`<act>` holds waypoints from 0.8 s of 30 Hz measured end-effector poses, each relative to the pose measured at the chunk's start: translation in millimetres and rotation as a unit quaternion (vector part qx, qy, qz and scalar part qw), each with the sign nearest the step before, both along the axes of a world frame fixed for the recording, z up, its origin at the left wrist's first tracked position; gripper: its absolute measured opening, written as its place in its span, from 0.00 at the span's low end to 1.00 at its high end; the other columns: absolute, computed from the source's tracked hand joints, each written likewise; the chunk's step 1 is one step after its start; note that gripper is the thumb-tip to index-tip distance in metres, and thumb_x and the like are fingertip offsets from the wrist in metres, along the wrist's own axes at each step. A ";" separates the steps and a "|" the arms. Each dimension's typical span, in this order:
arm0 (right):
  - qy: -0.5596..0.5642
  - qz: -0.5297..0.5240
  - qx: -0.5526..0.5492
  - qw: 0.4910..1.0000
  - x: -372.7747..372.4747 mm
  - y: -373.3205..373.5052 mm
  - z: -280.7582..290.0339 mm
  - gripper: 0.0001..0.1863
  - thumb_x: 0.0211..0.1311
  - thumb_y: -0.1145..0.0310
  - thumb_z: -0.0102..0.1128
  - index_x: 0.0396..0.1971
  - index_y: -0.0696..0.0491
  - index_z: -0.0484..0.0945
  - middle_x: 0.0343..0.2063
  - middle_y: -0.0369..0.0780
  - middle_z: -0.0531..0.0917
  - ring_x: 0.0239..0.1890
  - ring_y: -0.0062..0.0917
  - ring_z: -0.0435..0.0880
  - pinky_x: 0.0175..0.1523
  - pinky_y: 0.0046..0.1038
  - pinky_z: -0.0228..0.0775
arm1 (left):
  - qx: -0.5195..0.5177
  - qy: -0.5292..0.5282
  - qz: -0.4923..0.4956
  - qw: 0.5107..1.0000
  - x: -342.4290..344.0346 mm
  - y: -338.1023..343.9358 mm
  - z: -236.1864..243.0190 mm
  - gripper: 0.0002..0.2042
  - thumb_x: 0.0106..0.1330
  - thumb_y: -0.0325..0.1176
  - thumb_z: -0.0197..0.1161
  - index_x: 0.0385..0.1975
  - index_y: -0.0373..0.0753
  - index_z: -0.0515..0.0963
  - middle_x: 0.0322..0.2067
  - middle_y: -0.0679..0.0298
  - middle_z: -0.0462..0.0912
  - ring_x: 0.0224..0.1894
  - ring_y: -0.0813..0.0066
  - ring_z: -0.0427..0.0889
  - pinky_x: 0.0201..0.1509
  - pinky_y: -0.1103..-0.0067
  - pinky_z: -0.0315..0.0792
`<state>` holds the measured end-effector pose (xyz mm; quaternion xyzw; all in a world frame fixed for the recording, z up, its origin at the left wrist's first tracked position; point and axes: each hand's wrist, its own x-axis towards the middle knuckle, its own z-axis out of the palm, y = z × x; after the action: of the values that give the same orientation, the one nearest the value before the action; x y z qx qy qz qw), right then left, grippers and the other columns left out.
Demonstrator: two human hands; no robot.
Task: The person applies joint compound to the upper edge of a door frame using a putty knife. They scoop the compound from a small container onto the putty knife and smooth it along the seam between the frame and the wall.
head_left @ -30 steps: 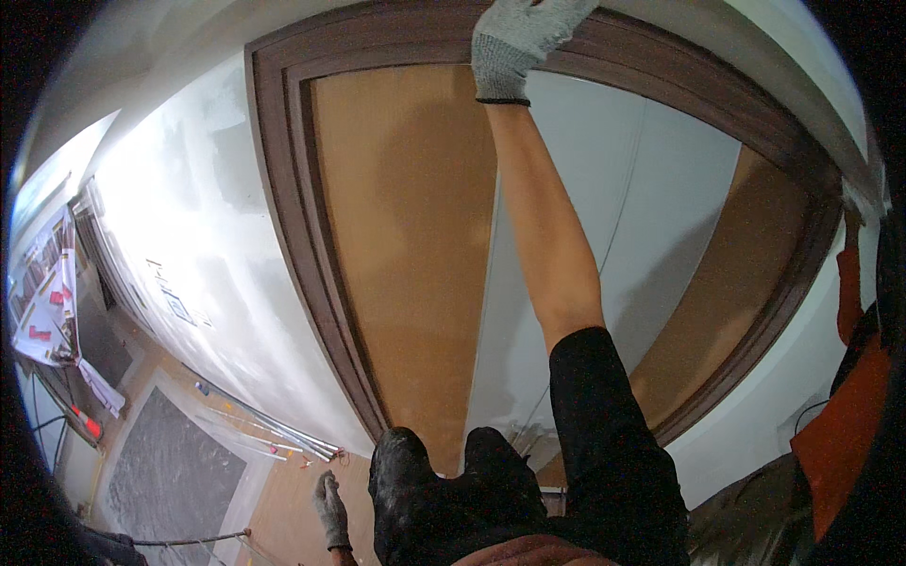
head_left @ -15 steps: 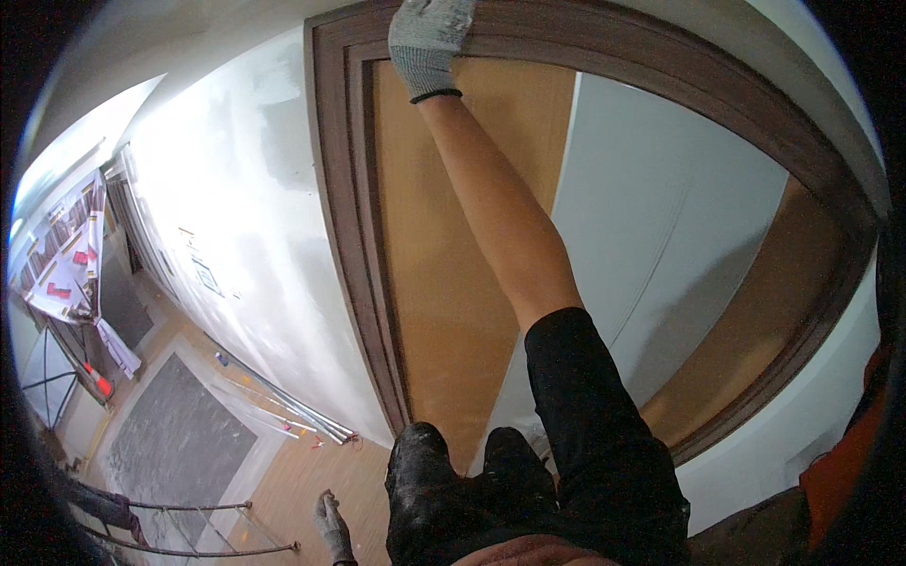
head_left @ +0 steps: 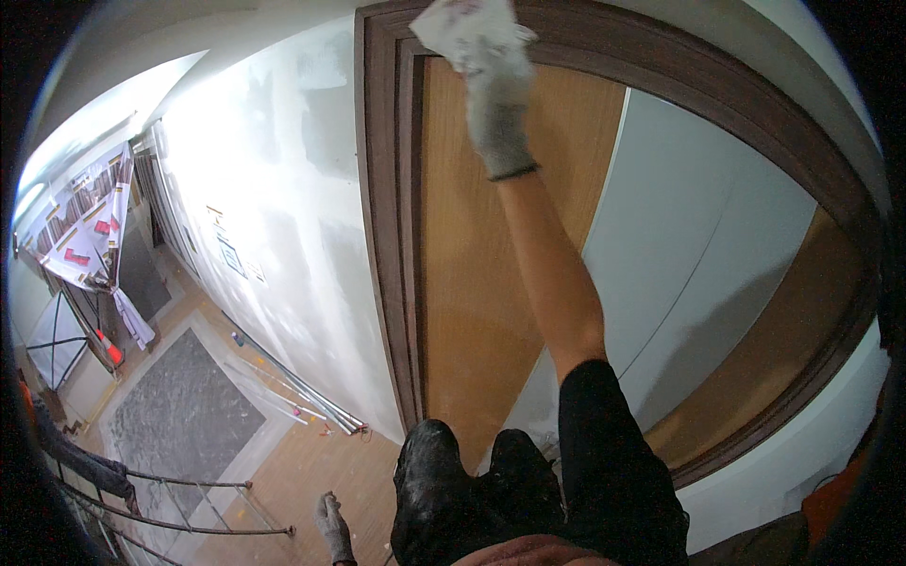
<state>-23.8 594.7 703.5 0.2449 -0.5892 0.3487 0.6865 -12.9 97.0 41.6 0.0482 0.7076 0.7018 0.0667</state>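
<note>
My right hand (head_left: 493, 99), in a grey knit glove, is raised near the upper left corner of a dark brown door frame (head_left: 387, 217). Its fingers are closed on a crumpled whitish rag (head_left: 462, 33) with faint reddish marks; whether it is cloth or paper is hard to tell. Behind my forearm are a light wood panel (head_left: 472, 255) and a pale grey panel (head_left: 694, 217). My left hand (head_left: 332, 528), gloved in the same grey, hangs low beside my dusty dark trousers (head_left: 429, 500). Its fingers are loosely extended and nothing shows in them.
A white patched wall (head_left: 293, 189) runs along the left, with metal bars (head_left: 302, 391) lying at its foot. A grey sheet (head_left: 184, 415) covers part of the floor. At lower left, a person's sleeve (head_left: 85, 462) shows by metal rails (head_left: 189, 483). A printed curtain (head_left: 90, 217) hangs farther off.
My right hand has come down and away from the frame's top edge, bringing the whitish rag into view. The whole view has shifted slightly; my left hand stays low.
</note>
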 end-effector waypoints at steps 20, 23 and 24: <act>0.187 -0.768 0.253 0.557 347.8 -23.7 72.7 0.29 0.64 0.79 0.47 0.66 0.52 0.72 0.61 0.48 0.76 0.64 0.46 0.73 0.69 0.41 0.64 | -0.047 0.060 -0.221 0.972 -53.0 126.8 35.7 0.18 0.78 0.39 0.52 0.53 0.30 0.78 0.46 0.58 0.82 0.47 0.71 0.79 0.53 0.75 0.74; 0.157 -0.806 0.284 0.496 332.3 -35.0 82.4 0.32 0.58 0.77 0.51 0.66 0.51 0.73 0.64 0.46 0.74 0.67 0.45 0.70 0.71 0.43 0.60 | -0.038 0.102 -0.247 0.963 -46.0 138.2 52.6 0.18 0.78 0.39 0.52 0.54 0.29 0.78 0.48 0.58 0.82 0.49 0.71 0.79 0.55 0.76 0.73; 0.152 -0.803 0.290 0.498 322.6 -37.2 85.7 0.32 0.57 0.77 0.51 0.66 0.51 0.73 0.64 0.46 0.74 0.67 0.45 0.69 0.72 0.44 0.59 | -0.027 0.108 -0.245 0.963 -51.3 142.2 43.5 0.18 0.78 0.39 0.52 0.54 0.29 0.78 0.48 0.58 0.82 0.49 0.71 0.79 0.55 0.75 0.73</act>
<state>298.8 557.6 789.1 -0.0993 -0.4866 -0.5858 0.6405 -64.1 239.2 85.1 0.2941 0.6959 0.6350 0.1612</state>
